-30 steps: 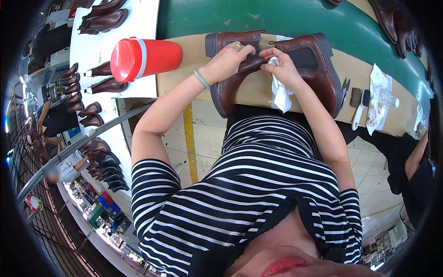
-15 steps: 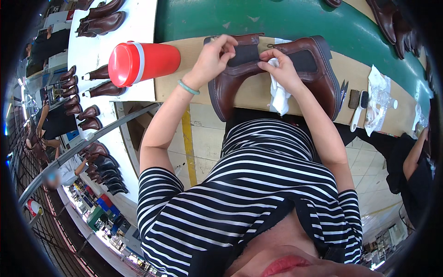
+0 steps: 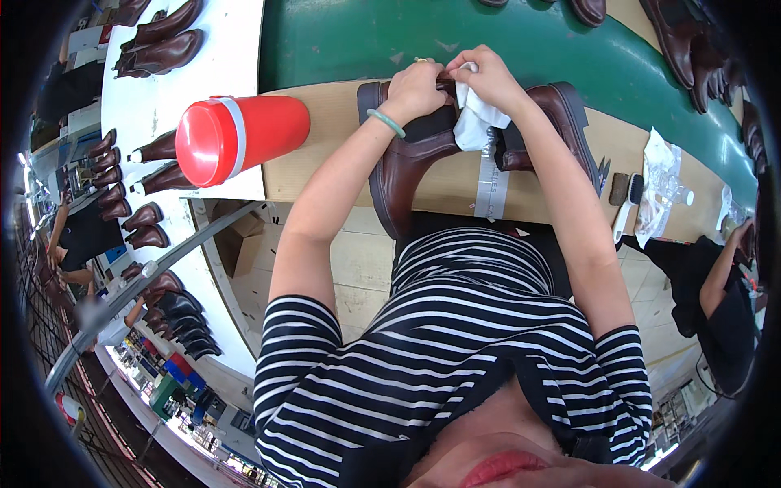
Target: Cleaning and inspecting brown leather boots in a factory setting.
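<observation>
A brown ankle boot with a dark elastic side panel lies on its side on the cardboard-covered bench. My left hand, with a green bangle at its wrist, is closed on the far side of its top opening; the fingertips are partly hidden. Right beside it, my right hand pinches close to the same edge and holds a white cloth, which hangs down over the boot's opening. A second brown boot lies to the right, partly behind my right forearm.
A red jug stands left of the boots. Snips, a brown block, a brush and clear plastic wrapping lie at right. Beyond runs a green belt. More boots stand on a white table; other people are nearby.
Both hands have moved farther away along the boot to its upper rim and come closer together. The cloth has been carried up with my right hand, and the right boot has shifted slightly.
</observation>
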